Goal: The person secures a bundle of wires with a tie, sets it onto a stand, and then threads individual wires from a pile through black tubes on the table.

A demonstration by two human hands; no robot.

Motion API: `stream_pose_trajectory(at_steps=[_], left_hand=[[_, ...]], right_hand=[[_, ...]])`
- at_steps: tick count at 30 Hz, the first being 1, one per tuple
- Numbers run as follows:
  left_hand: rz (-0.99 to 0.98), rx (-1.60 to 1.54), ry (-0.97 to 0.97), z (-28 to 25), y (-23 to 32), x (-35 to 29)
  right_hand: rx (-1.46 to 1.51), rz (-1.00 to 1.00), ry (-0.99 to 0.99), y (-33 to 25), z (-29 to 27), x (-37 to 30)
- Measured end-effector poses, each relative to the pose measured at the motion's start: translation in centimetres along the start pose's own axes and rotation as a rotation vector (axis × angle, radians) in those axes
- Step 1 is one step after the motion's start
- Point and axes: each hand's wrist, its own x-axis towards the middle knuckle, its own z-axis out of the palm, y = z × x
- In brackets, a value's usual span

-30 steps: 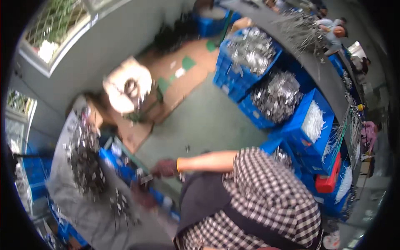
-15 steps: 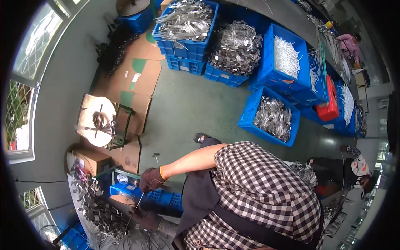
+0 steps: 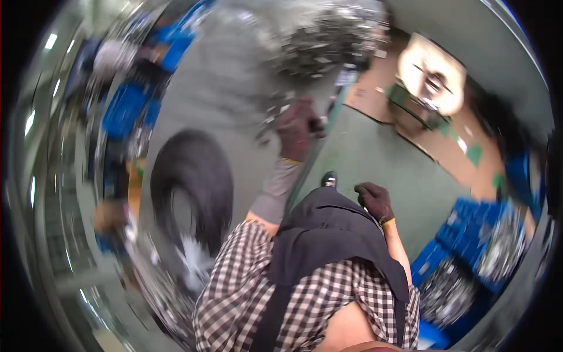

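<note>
My left hand (image 3: 296, 130), in a dark maroon knit glove with a grey sleeve, is over the grey worktop close to its green edge. Small dark pieces (image 3: 271, 120) lie right beside its fingers. Motion blur hides whether the hand grips any of them. Off the table's side, above the floor, hangs my right hand (image 3: 375, 200), gloved alike with a yellow cuff. Its fingers are loosely bent and apart, and I make out nothing held. A large coil of black cable (image 3: 164, 173) rests on the worktop (image 3: 246, 170) left of my left hand.
A blurred heap of cables with small connectors (image 3: 328, 44) covers the worktop's far end. Beyond it stands a pale reel (image 3: 431, 73) on a green frame, near flattened cardboard (image 3: 404, 132). Blue crates (image 3: 466, 226) of cables are at the right. A blurred person (image 3: 114, 61) is far left.
The view has swung left, bringing the worktop in front of me. My hands, earlier close together with a thin cable between them, are now apart, my right hand beside the table.
</note>
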Motion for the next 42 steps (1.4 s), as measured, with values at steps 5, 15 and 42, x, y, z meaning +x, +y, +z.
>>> stream_pose_trajectory(at_steps=[5, 15, 42], left_hand=[[0.026, -0.146, 0.199, -6.9, 2.9, 1.4], [-0.126, -0.429, 0.116, -10.1, -5.1, 3.2], [-0.090, 0.087, 0.507, -24.5, -7.7, 1.3]], right_hand=[[0.388, 0.340, -0.275, -4.6, 2.6, 4.1], [0.124, 0.210, -0.183, -10.2, 9.8, 14.6], [-0.379, -0.577, -0.269, -16.0, 17.2, 23.8]])
